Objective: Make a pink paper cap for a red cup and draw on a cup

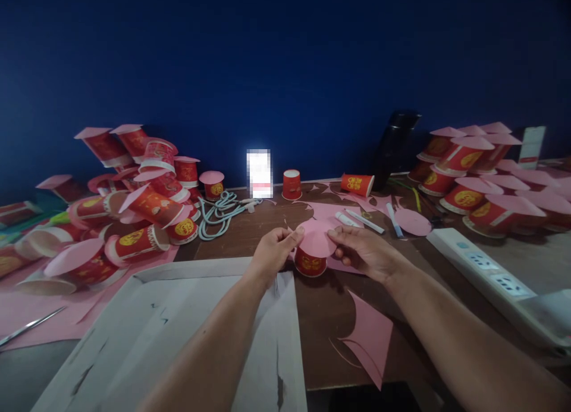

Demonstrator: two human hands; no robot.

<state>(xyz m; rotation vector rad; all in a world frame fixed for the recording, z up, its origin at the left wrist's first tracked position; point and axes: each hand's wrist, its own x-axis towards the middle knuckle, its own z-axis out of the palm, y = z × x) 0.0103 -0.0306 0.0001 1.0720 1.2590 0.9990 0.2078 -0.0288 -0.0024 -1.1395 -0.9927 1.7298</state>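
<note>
A round pink paper disc (316, 238) lies over the top of a red paper cup (311, 265), which stands upside down on the brown table with gold marks on its side. The disc's left edge is pinched between the thumb and fingers of my left hand (277, 249). On the opposite edge, my right hand (363, 248) grips the same disc, its lower fingers curled close to the cup. Whether the disc is stuck to the cup or only rests on it, I cannot tell.
Disc-topped cups are heaped at left (134, 245) and stacked at right (482, 186). A white board (191, 335) lies under my left forearm. Behind my hands are markers (366, 220), a lit phone (259, 174) and a coiled cable (218, 213). A power strip (491, 275) and scissors (33, 324) flank them.
</note>
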